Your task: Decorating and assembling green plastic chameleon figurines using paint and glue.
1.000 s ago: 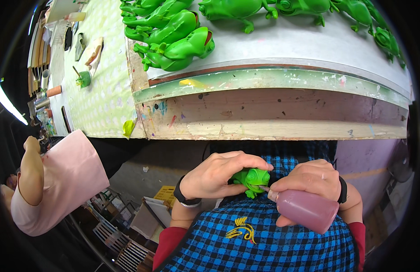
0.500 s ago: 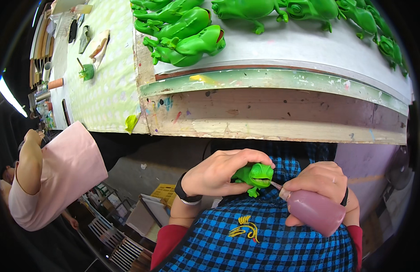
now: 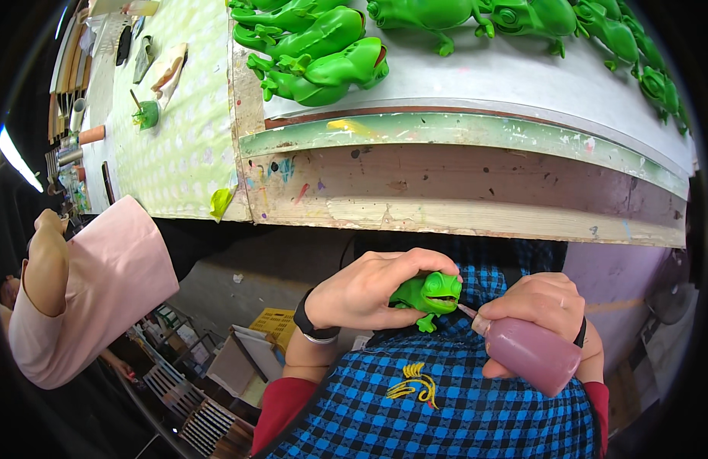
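Note:
My left hand (image 3: 373, 287) is closed around a green toy chameleon (image 3: 439, 289), its thumb under the body and its fingers over the back. The toy's head points right, with the mouth parted. My right hand (image 3: 541, 310) grips a squeeze bottle (image 3: 531, 356) of dusky pink fluid. The bottle's thin nozzle points up and left and ends close to the right side of the toy's mouth; whether they touch is hard to tell. Both hands are held in front of my blue checked apron (image 3: 468, 398).
Beyond my hands runs the paint-spotted table edge (image 3: 445, 126). Several green toy chameleons (image 3: 323, 76) lie on its white sheet. At left, a pale green cloth (image 3: 193, 115) bears a small green pot (image 3: 145, 115). A co-worker in a pink sleeve (image 3: 113, 283) is at my left.
The nozzle tip has drawn slightly away from the toy's mouth. My left hand keeps its hold on the toy. The whole view has shifted slightly.

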Motion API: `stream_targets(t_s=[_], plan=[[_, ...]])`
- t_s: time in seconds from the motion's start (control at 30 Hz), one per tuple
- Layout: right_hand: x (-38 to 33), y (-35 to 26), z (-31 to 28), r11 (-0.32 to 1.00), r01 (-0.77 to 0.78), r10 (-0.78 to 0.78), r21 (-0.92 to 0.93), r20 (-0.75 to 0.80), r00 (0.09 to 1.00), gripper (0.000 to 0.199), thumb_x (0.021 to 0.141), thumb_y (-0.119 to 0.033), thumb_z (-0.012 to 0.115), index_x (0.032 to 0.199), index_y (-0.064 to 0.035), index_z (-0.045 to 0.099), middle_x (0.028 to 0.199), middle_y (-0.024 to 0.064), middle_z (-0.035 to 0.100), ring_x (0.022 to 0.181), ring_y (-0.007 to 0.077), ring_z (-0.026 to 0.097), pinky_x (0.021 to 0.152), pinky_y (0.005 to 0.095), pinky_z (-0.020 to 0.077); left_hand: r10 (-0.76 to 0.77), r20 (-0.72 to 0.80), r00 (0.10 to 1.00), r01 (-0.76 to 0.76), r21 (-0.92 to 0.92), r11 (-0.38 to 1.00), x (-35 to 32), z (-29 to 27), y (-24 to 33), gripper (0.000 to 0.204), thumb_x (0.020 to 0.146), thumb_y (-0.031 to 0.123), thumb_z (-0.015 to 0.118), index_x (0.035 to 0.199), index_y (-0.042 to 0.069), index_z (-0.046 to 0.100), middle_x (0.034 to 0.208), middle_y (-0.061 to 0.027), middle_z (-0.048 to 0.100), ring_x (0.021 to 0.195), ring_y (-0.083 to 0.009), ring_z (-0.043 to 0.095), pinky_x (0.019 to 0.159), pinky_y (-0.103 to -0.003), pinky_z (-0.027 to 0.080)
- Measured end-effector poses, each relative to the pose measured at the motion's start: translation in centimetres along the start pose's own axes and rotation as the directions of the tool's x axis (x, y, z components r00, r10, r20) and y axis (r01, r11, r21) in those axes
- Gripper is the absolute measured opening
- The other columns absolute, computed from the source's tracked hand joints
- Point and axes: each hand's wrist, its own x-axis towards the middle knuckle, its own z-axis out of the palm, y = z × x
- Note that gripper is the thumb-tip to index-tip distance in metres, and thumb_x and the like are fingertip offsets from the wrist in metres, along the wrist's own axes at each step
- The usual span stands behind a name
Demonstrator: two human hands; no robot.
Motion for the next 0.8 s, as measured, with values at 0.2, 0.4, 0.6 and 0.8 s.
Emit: stream_targets(t_s=[0.2, 0.4, 0.6, 0.8], plan=[[0.14, 0.14, -0.29, 1.0, -0.016, 0.016, -0.002, 0.022, 1.0, 0.049, 0.064, -0.044, 0.075, 0.087, -0.004, 0.059, 0.072, 0.0028, 0.064, 0.054, 0.0147, 0.06, 0.048, 0.023, 0.0465, 0.005, -0.002, 1.0, -0.005, 0.018, 1.0, 0.02, -0.05, 0.06, 0.056, 0.061, -0.003, 0.07, 0.111, 0.001, 0.046, 0.106, -0.0131, 0.06, 0.093, -0.0269, 0.061, 0.078, -0.032, 0.051], [0.26, 0.21, 0.04, 0.998, -0.054, 0.055, 0.029, -0.012, 0.998, 0.045, 0.067, -0.042, 0.074, 0.086, -0.0048, 0.059, 0.07, 0.0021, 0.064, 0.053, 0.0135, 0.06, 0.047, 0.0216, 0.0462, 0.01, 0.017, 1.0, -0.01, 0.026, 1.0, 0.0, -0.13, 0.11, 0.057, 0.06, -0.003, 0.07, 0.111, 0.001, 0.047, 0.107, -0.0131, 0.06, 0.095, -0.0279, 0.06, 0.08, -0.033, 0.05], [0.34, 0.2, -0.12, 0.997, -0.07, 0.071, 0.042, -0.022, 0.997, 0.043, 0.067, -0.041, 0.073, 0.084, -0.0046, 0.059, 0.069, 0.0017, 0.064, 0.053, 0.013, 0.06, 0.048, 0.0211, 0.0472, 0.023, 0.013, 1.0, -0.024, 0.067, 0.997, -0.01, -0.24, 0.11, 0.057, 0.059, -0.003, 0.069, 0.111, 0.003, 0.048, 0.108, -0.0121, 0.06, 0.095, -0.0274, 0.06, 0.08, -0.033, 0.049], [0.38, 0.32, -0.35, 0.999, -0.04, 0.04, -0.005, -0.005, 0.999, 0.041, 0.068, -0.04, 0.073, 0.084, -0.0043, 0.059, 0.07, 0.0022, 0.064, 0.05, 0.0128, 0.059, 0.045, 0.0209, 0.0463, 0.031, 0.025, 0.999, -0.034, 0.098, 0.995, 0.18, -0.25, 0.1, 0.058, 0.057, -0.003, 0.068, 0.111, 0.003, 0.049, 0.108, -0.0108, 0.06, 0.092, -0.0266, 0.06, 0.078, -0.033, 0.049]])
